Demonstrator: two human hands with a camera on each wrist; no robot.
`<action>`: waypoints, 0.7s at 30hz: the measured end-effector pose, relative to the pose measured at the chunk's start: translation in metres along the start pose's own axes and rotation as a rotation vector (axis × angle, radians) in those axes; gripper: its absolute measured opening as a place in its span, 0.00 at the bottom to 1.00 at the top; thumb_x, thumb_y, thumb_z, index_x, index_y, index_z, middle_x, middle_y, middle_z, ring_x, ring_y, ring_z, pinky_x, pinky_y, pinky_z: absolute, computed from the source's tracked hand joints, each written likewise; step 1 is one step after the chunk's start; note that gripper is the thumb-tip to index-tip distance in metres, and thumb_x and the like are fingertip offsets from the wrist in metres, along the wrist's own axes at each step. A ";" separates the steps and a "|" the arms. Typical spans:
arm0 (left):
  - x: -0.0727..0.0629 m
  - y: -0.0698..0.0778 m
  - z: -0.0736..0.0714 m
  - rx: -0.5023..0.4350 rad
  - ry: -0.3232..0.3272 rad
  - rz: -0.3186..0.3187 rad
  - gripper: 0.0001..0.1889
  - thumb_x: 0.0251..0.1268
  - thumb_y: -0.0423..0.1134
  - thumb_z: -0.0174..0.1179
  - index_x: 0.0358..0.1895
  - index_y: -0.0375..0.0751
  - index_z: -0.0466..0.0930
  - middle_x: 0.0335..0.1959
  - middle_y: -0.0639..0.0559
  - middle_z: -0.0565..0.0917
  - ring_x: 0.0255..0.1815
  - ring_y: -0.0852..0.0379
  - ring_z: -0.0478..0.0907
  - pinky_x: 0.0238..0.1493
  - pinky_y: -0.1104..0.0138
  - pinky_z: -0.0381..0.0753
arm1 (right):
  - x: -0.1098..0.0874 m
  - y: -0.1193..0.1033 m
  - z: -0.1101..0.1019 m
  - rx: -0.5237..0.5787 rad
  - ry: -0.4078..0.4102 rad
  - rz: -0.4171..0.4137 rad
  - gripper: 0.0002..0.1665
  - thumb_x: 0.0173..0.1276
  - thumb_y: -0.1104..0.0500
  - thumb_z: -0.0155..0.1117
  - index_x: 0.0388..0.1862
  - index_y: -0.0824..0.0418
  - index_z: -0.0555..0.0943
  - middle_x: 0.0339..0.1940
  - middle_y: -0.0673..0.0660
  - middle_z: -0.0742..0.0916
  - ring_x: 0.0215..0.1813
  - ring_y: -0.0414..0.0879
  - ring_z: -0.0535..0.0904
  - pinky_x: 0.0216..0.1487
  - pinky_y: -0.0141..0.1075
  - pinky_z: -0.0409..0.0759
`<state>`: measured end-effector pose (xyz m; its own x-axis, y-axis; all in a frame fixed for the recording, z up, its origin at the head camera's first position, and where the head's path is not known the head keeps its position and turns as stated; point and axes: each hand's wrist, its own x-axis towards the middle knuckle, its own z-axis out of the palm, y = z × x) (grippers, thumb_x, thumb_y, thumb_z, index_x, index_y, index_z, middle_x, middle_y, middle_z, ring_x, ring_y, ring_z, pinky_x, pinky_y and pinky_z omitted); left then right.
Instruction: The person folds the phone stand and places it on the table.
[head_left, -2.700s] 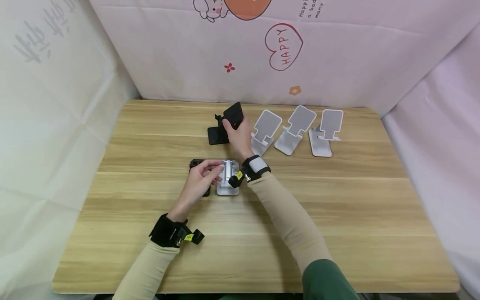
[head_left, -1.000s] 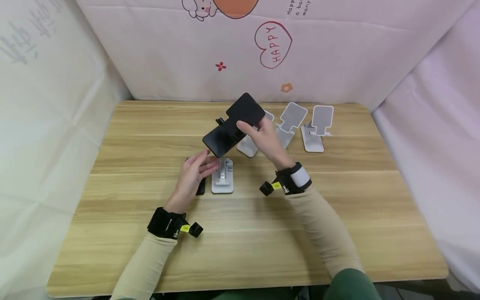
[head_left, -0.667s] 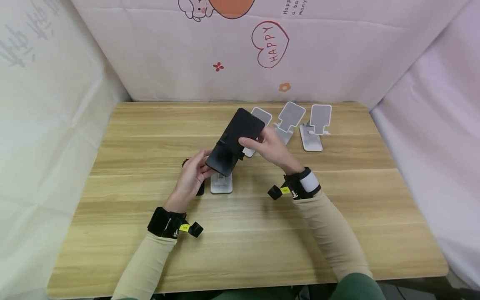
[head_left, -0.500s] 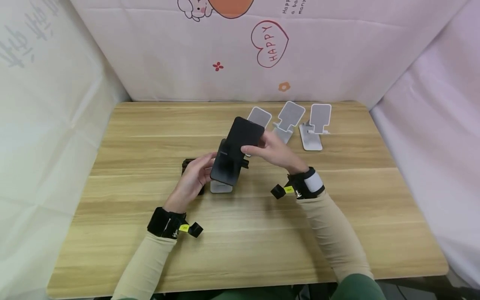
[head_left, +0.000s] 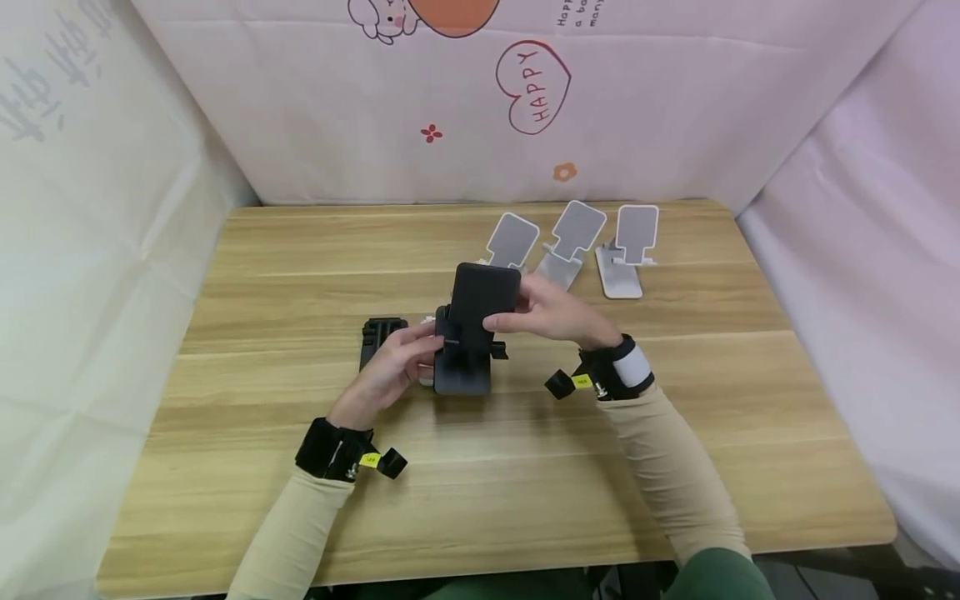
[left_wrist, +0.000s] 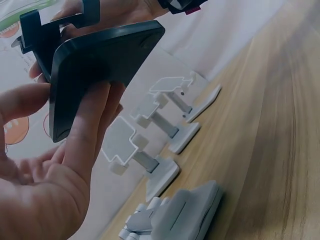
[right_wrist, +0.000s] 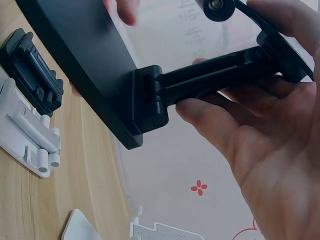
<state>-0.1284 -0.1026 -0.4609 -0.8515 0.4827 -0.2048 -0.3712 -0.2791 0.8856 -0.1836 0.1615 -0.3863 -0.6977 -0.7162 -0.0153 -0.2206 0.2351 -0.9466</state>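
Observation:
A black folding phone stand (head_left: 483, 292) is held in the air between both hands, its arm unfolded. The right hand (head_left: 557, 312) grips it by the upper plate and arm, thumb on the front. In the right wrist view, its fingers curl round the stand's hinged arm (right_wrist: 215, 75). My left hand (head_left: 393, 362) holds the base at its left edge; the left wrist view has the fingers under the base (left_wrist: 100, 60) and the thumb at its edge. Below lies a folded white phone stand (left_wrist: 187, 212), mostly hidden in the head view.
A folded black phone stand (head_left: 381, 333) lies left of the held one. Three unfolded white phone stands (head_left: 513, 240) with grey pads stand in a row at the back right of the wooden table (head_left: 300, 267). A printed cloth (head_left: 337, 125) hangs behind the table.
The right hand lifted the black stand from the back of the table and brought it forward. It has turned more upright, and the left hand has come to hold its base.

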 end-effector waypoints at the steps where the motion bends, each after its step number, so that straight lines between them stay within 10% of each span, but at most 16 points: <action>1: 0.000 0.000 0.001 0.015 -0.016 0.002 0.27 0.77 0.29 0.49 0.74 0.18 0.59 0.39 0.56 0.90 0.35 0.62 0.87 0.40 0.70 0.88 | -0.001 0.000 0.000 -0.008 -0.010 0.003 0.25 0.69 0.62 0.69 0.63 0.68 0.78 0.48 0.59 0.87 0.44 0.49 0.84 0.46 0.39 0.84; 21: 0.007 -0.005 0.005 0.018 -0.073 0.055 0.25 0.77 0.23 0.47 0.73 0.17 0.60 0.44 0.55 0.91 0.38 0.59 0.90 0.41 0.66 0.90 | -0.004 0.012 0.016 0.106 0.042 0.018 0.39 0.66 0.55 0.75 0.73 0.60 0.71 0.66 0.57 0.81 0.68 0.51 0.77 0.71 0.54 0.72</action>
<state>-0.1306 -0.0939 -0.4651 -0.8407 0.5268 -0.1255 -0.3177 -0.2921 0.9021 -0.1721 0.1569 -0.4028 -0.7291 -0.6841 -0.0209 -0.1366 0.1754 -0.9750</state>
